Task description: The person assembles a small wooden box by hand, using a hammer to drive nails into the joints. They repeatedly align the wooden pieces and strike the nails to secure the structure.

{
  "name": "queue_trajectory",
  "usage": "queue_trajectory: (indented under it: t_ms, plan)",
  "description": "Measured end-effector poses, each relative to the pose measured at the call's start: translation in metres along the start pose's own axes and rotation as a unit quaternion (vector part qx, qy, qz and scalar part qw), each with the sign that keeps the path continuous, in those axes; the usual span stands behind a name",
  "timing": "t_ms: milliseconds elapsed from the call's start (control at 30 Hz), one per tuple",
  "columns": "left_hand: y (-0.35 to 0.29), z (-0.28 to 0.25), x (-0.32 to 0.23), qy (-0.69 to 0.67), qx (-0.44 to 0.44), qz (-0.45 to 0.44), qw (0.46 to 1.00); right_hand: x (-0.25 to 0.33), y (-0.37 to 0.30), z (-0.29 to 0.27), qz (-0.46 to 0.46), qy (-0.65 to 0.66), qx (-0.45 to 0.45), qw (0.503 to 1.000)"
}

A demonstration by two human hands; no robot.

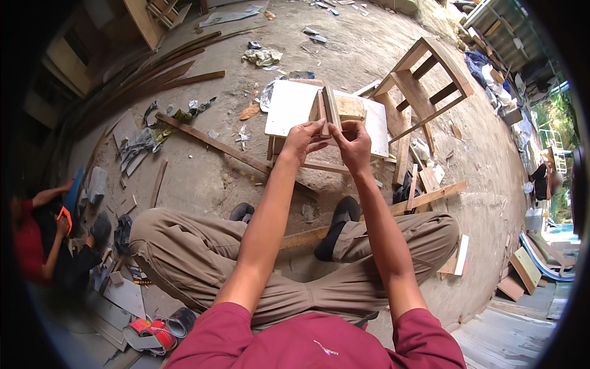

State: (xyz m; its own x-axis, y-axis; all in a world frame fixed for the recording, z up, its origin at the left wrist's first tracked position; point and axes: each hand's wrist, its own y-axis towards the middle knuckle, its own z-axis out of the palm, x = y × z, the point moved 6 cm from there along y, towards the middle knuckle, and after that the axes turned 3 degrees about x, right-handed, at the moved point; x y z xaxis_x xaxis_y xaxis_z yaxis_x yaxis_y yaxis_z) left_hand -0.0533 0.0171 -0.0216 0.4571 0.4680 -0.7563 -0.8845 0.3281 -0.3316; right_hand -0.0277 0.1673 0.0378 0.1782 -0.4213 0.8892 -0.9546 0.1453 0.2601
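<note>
Two narrow wooden strips (pixel 330 109) stand side by side over a low bench with a white top (pixel 286 101), pointing away from me. My left hand (pixel 302 141) pinches the near end of the strips from the left, thumb and fingers closed. From the right, my right hand (pixel 353 144) grips the same end, its thumb close to the left fingers. A pale wooden block (pixel 351 108) lies on the bench just right of the strips. Whether the strips are joined to each other I cannot tell.
An unfinished wooden frame (pixel 409 86) stands tilted beyond the bench on the right. Long planks (pixel 215 144) and scraps litter the dirt floor. At the far left another person (pixel 37 240) sits holding an orange-handled tool (pixel 64 218). Red tins (pixel 157 335) lie near my left side.
</note>
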Motion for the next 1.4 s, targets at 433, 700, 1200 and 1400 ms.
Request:
queue_trajectory:
  t_ms: [433, 700, 1200, 1400]
  plan:
    - [-0.006, -0.008, -0.015, 0.033, -0.034, 0.036, 0.998, -0.025, -0.012, -0.034, 0.059, -0.084, -0.165, 0.981]
    - [-0.006, -0.011, -0.011, 0.056, -0.038, 0.027, 0.997, -0.019, -0.022, -0.037, 0.061, -0.069, -0.194, 0.977]
    - [0.007, -0.031, 0.06, 0.102, -0.084, -0.008, 0.991, -0.067, -0.049, -0.014, 0.02, -0.107, -0.08, 0.991]
    - [-0.002, -0.022, 0.121, 0.394, 0.035, 0.105, 0.913, -0.136, -0.124, 0.034, -0.018, -0.074, 0.105, 0.992]
